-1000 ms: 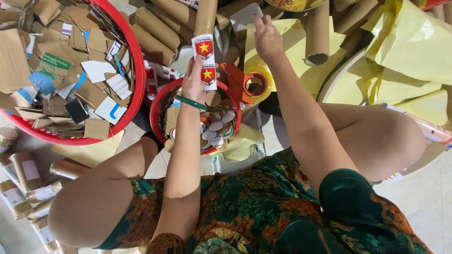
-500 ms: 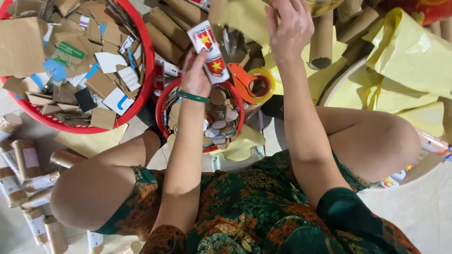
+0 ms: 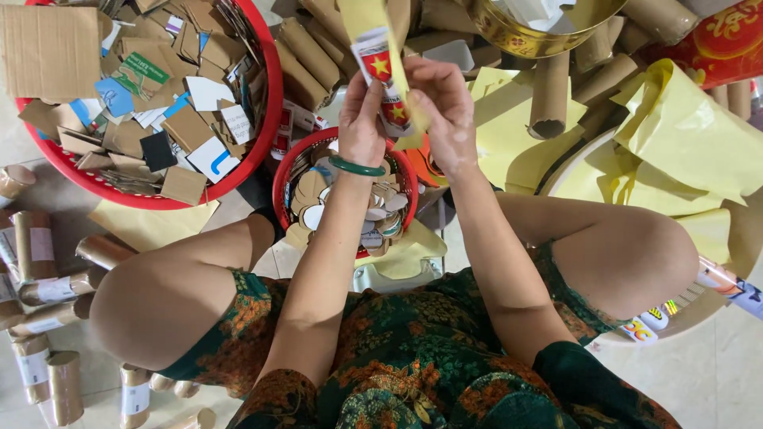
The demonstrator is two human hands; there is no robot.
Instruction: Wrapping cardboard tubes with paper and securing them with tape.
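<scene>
Red-starred tube [image 3: 380, 75] is pinched between left hand [image 3: 362, 127] and right hand [image 3: 449, 111] so yellow paper strip [image 3: 373, 20] can be pressed around it.

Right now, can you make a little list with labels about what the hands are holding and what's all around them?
left hand: grips a paper tube with red and yellow star labels
right hand: presses a yellow paper strip against the tube
wrist: green bangle
below the hands: small red basket of round card pieces
left side: big red basket of cardboard scraps
right side: yellow paper sheets
floor: brown cardboard tubes
</scene>
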